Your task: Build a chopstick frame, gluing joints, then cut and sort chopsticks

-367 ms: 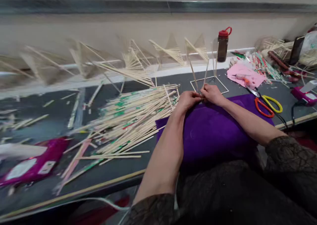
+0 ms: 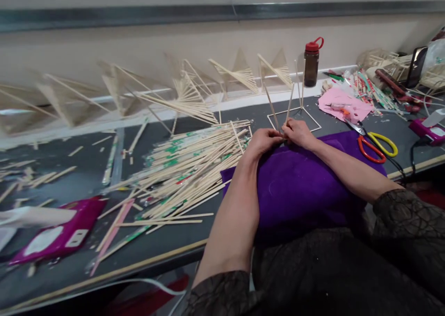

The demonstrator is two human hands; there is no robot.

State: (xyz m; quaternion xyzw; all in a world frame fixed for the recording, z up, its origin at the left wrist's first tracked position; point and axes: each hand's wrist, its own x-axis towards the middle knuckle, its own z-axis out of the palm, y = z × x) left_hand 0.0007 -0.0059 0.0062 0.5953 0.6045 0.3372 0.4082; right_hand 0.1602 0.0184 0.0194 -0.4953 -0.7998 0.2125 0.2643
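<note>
My left hand [image 2: 266,141] and my right hand [image 2: 296,132] meet at the near corner of a square frame [image 2: 311,118] made of thin wooden sticks. Fingers of both hands are pinched close together, nearly touching. From between them rise slim upright sticks [image 2: 270,103]; my right hand grips the base of one leaning stick [image 2: 289,103]. What my left fingertips pinch is hidden. More uprights stand at the frame's far corner. Under my wrists a purple cloth [image 2: 299,181] covers the table's front edge.
Left of my hands lies a heap of wooden sticks [image 2: 205,163], some in green-printed wrappers. Scissors [image 2: 377,145], a pink sheet [image 2: 344,105] and a red-lidded bottle [image 2: 312,65] are to the right. Twisted stick models [image 2: 194,88] line the wall. A magenta packet [image 2: 66,232] lies far left.
The view has shifted slightly and sharpened. Both hands stay at the same corner of the frame, with hardly any movement.
</note>
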